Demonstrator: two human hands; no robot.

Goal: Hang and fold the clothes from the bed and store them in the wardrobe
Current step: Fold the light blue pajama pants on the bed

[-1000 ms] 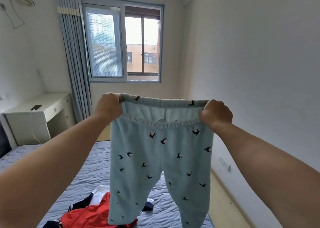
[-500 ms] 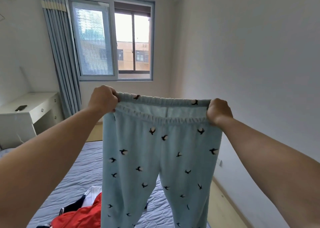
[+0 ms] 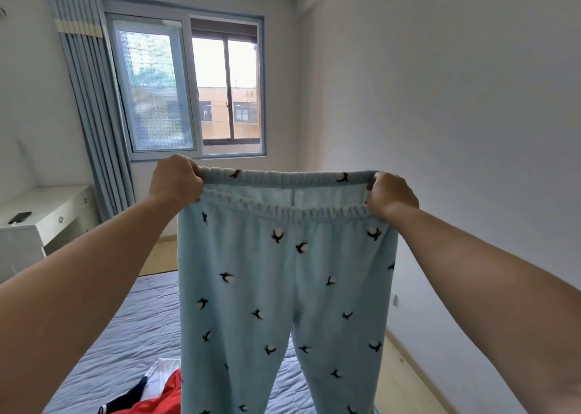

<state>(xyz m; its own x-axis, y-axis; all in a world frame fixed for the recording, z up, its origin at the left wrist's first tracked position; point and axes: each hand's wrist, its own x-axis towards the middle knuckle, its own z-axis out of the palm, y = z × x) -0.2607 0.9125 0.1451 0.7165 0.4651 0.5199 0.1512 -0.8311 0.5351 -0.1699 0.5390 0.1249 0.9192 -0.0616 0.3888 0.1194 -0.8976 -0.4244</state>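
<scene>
1. Bed (image 3: 125, 335), 7 o'clock: a red top (image 3: 157, 405) and other clothes lie unfolded; we see no wardrobe.
2. Blue trousers (image 3: 283, 288), centre, hang in the air, not yet folded.
3. Our left hand (image 3: 176, 181), 10 o'clock, and right hand (image 3: 391, 195), 2 o'clock, each clench a waistband end.

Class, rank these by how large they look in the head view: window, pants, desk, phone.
1. pants, though they are held close to the camera, which inflates them
2. window
3. desk, partly cut off at the edge
4. phone
</scene>
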